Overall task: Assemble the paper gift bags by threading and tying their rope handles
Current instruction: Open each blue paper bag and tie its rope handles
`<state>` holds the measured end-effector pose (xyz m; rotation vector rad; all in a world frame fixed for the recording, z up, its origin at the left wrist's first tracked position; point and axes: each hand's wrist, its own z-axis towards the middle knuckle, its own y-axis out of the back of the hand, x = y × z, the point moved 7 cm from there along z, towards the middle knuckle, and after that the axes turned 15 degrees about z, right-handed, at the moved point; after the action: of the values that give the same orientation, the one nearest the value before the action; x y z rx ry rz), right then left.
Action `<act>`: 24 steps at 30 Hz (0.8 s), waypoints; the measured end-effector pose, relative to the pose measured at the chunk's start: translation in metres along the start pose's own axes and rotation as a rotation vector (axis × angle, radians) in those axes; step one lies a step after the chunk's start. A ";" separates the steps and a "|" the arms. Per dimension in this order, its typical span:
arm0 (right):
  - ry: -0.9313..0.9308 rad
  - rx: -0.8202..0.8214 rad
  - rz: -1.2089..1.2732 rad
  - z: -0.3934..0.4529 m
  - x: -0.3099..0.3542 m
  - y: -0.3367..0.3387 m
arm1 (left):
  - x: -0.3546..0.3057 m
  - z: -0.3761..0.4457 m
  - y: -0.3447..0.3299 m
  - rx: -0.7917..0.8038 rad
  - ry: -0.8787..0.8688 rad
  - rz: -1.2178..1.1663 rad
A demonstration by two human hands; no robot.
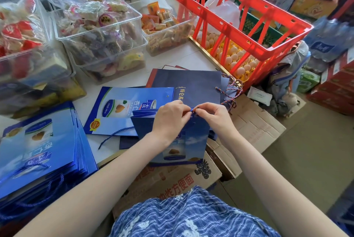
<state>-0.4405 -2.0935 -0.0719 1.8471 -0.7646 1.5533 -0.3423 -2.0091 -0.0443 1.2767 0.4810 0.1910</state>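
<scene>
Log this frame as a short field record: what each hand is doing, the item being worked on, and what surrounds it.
left hand: left hand pinches the blue rope end
right hand: right hand pinches the same rope end
work item: blue paper gift bag, held at its top edge
finished stack: flat blue printed bags with rope handles, at left
table far side: clear plastic snack bins
right: red plastic crate over eggs

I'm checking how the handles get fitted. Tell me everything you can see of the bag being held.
The bag is glossy blue paper, printed with sky, clouds and a can. It stands open-topped and tilted, its base on a cardboard box. Small punched holes show near its rim. The left hand and right hand pinch a blue rope end at the rim.
</scene>
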 end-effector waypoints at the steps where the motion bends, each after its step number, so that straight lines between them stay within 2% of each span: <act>1: -0.005 -0.015 0.025 -0.001 -0.001 0.000 | -0.002 -0.002 0.002 -0.055 -0.049 0.022; 3: -0.030 -0.050 0.081 -0.002 -0.003 0.001 | -0.005 -0.006 0.004 -0.157 -0.139 0.105; 6: -0.104 -0.091 0.137 -0.001 -0.009 0.001 | -0.013 -0.013 -0.001 -0.210 -0.276 0.260; 10: -0.077 -0.128 0.067 -0.001 -0.009 0.004 | -0.015 -0.015 -0.003 -0.216 -0.359 0.248; 14: 0.006 0.018 -0.132 0.000 -0.001 -0.001 | -0.015 -0.015 -0.005 -0.162 -0.426 0.160; 18: 0.006 0.169 -0.194 0.001 0.005 -0.001 | -0.012 -0.012 -0.007 -0.098 -0.492 0.135; 22: 0.036 0.198 -0.160 -0.001 0.007 -0.002 | -0.011 -0.012 -0.003 -0.122 -0.480 0.118; 24: 0.039 0.148 -0.109 -0.003 0.006 0.000 | -0.009 -0.011 0.001 -0.131 -0.382 0.061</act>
<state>-0.4411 -2.0913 -0.0651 1.9239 -0.5340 1.6082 -0.3556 -2.0025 -0.0431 1.1653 0.1003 0.0264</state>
